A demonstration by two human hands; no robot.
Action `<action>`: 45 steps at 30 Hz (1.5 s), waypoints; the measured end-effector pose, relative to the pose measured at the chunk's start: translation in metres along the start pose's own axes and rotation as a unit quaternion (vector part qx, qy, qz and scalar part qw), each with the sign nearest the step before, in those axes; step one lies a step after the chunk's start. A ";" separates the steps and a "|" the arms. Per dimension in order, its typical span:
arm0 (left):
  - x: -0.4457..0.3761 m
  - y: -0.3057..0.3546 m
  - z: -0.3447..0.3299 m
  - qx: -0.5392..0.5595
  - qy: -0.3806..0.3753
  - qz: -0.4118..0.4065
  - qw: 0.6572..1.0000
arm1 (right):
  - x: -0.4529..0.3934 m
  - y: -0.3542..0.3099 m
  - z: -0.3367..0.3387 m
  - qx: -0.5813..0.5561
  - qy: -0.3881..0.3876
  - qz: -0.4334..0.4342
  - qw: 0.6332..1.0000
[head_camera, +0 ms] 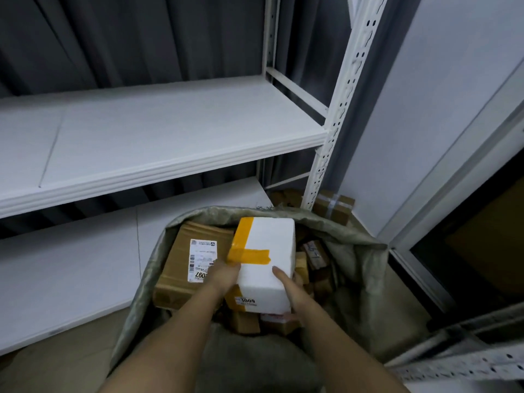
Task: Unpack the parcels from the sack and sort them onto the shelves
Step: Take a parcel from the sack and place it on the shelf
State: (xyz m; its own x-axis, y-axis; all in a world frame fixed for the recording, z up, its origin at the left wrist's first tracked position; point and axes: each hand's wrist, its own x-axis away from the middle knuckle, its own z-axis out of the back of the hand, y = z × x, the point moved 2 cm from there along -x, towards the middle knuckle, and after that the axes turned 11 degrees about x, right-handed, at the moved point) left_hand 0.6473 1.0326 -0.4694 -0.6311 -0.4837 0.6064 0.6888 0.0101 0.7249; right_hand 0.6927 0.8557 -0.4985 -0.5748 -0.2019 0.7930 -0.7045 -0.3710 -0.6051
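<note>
- both hands hold a white foam box (269, 251) over the open mouth of a grey-green woven sack (354, 251) on the floor.
- left hand (224, 272) grips the box's left edge, fingers curled under it, just below a strip of orange tape (248, 255).
- right hand (286, 282) grips the right side, one finger lying along the top face, the rest wrapped out of sight.
- a label on the box's near end reads "6005" or similar, upside down; the rest is too small to read.
- inside the sack, left of the box, lies a brown cardboard parcel (175, 279) with a white shipping label (202, 259) ending in "097"; its fine print is illegible.
- smaller brown parcels (314, 259) fill the sack to the right and below.
- white metal shelves (170, 131) stand just behind the sack.
- a taped carton (333, 207) sits on the floor by the shelf post.
</note>
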 end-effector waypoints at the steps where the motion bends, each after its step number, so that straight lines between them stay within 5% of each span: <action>1: 0.000 0.001 0.002 0.020 0.016 0.004 1.000 | 0.002 -0.001 0.003 -0.007 0.004 0.002 1.000; 5: 0.004 0.008 0.012 0.117 0.044 -0.020 0.992 | 0.021 -0.005 0.026 -0.013 -0.019 -0.002 1.000; 11: 0.026 0.011 0.014 0.221 -0.082 -0.002 0.972 | 0.045 0.008 0.069 -0.124 -0.102 0.026 0.987; 15: 0.045 0.014 0.009 0.313 -0.191 0.084 0.927 | 0.058 0.011 0.075 -0.134 -0.154 0.067 0.977; 19: 0.046 0.021 0.006 0.410 -0.240 0.082 0.876 | 0.066 0.000 0.069 -0.036 -0.133 0.089 0.986; 25: 0.046 0.022 0.010 0.354 -0.234 0.015 0.905 | 0.070 -0.034 0.056 0.101 0.018 0.254 0.962; 35: 0.062 0.031 0.009 0.314 -0.165 -0.111 0.929 | 0.088 -0.060 0.024 -0.001 -0.043 0.285 0.958; 45: 0.108 0.078 -0.040 0.273 -0.186 -0.201 0.922 | 0.110 -0.058 0.074 -0.034 0.083 0.362 0.928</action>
State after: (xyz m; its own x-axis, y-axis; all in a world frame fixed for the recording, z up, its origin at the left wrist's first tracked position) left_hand 0.6474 0.9459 -0.3602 -0.9448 -0.2115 0.2502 0.1553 0.3833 0.9105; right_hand 0.7014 0.7884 -0.3707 -0.9597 -0.2319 0.1590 -0.1303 -0.1343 -0.9823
